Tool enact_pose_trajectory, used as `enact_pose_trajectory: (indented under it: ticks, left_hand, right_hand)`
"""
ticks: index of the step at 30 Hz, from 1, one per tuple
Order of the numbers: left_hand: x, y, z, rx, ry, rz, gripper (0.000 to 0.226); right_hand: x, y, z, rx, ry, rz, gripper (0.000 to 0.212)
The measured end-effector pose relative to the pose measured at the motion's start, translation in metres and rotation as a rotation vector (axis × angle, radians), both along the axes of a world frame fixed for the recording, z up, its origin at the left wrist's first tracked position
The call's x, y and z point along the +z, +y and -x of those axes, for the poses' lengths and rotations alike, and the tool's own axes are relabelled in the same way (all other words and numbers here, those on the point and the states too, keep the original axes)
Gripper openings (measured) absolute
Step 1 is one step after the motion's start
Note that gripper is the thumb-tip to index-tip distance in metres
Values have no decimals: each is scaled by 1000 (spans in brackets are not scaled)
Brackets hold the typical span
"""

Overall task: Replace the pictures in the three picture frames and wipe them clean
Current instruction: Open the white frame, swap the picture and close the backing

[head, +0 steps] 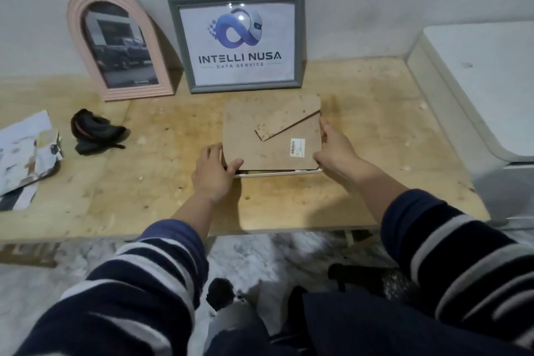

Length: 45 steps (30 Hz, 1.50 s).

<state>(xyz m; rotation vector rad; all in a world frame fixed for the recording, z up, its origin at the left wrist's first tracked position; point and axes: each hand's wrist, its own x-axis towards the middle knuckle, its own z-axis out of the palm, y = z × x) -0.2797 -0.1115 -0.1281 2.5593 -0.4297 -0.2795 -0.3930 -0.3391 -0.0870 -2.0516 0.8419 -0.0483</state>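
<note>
Two hands grip one face-down picture frame (pixel 271 136) at bench (pixel 144 196) centre: left hand (pixel 215 172) pinching its 7 o'clock corner, right hand (pixel 335 147) holding its 3 o'clock edge. Judged step: seating the backing board; next, probably turning it over for wiping.

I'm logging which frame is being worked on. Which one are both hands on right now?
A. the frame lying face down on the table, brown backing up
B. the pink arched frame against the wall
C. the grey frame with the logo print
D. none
A: the left hand and right hand grip opposite sides of the face-down frame; the other two frames stand untouched against the wall.
</note>
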Motion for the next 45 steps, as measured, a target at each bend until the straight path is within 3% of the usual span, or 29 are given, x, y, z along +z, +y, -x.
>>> enact_pose_trajectory:
  ticks: [8, 18, 25, 33, 38, 41, 45]
  left_hand:
    - [-3, 7, 5, -37, -37, -162, 68]
    - [-4, 1, 5, 10, -7, -162, 64]
    - [4, 3, 0, -57, 29, -269, 66]
    - [19, -6, -1, -56, 96, -310, 65]
    - [22, -10, 0, -174, 120, -342, 72]
    - [20, -7, 4, -229, 108, -380, 93]
    - [16, -12, 10, -220, 105, -407, 119]
  right_hand:
    - [-19, 7, 1, 35, 48, 170, 64]
    - [-32, 12, 9, 20, -9, 186, 53]
    - [-33, 14, 16, 97, -7, 264, 36]
    - [-29, 16, 19, 264, 73, 422, 40]
    - [-22, 14, 19, 315, 173, 529, 48]
    - [-14, 7, 18, 357, 218, 364, 58]
    - [-13, 0, 18, 367, 238, 332, 63]
